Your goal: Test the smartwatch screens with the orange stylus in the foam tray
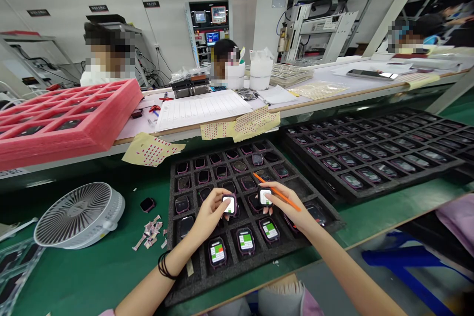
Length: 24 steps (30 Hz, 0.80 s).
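Observation:
My left hand [207,217] is closed on a small smartwatch body [229,204] with a lit white and green screen, held just above a black foam tray [177,276]. My right hand [292,207] grips a second lit watch body [265,197] and also holds an orange stick [276,190] between its fingers. In the tray's near row lie three watch bodies with lit green screens [245,241]. The far rows hold several dark watch bodies [222,172].
A white desk fan [79,215] lies at the left on the green mat, with one loose watch body [147,204] and peeled film scraps [150,233] beside it. A second black tray of watches [374,158] sits right. A pink foam tray [66,118] and people stand behind.

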Motion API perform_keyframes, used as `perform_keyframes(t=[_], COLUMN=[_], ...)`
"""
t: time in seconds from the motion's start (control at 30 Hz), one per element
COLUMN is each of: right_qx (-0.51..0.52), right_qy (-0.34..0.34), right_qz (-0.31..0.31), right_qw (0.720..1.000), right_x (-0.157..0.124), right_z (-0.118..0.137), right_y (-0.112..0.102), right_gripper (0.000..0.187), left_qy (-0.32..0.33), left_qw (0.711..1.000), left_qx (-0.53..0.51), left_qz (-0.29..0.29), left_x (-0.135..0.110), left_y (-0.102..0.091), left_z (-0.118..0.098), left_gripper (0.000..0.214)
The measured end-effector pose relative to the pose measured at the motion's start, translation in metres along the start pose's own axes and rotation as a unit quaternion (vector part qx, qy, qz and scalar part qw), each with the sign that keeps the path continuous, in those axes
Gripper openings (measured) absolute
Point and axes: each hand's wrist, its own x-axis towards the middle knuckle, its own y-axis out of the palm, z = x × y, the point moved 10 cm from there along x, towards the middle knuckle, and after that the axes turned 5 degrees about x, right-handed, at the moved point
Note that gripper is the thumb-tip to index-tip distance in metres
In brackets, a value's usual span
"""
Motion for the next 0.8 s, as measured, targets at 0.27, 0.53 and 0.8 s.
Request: perform_keyframes(t=[0.27, 0.53, 0.8], right_qx=[0.01, -0.008, -0.005], right_qy=[0.0, -0.003, 0.008], right_qz=[-0.031, -0.023, -0.002], right_qw=[0.999, 1.0, 1.0], right_x=[-0.0012, -0.0011, -0.0005], right_z=[0.0003, 0.0026, -0.0005], right_y=[-0.0053, -0.004, 0.0007], right_gripper=[0.025, 0.026, 0.034], left_qy=[-0.019, -0.001, 0.008], left_qw=[1.0, 1.0, 0.999], left_qx=[0.005, 0.008, 0.029], left_qz=[-0.001, 0.002, 0.027], left_x=[-0.0018, -0.0005, 0.0], left_y=[0.0008, 0.0024, 0.0068], left_z=[-0.0015, -0.003, 0.0024], left_gripper=[0.036, 0.035, 0.032])
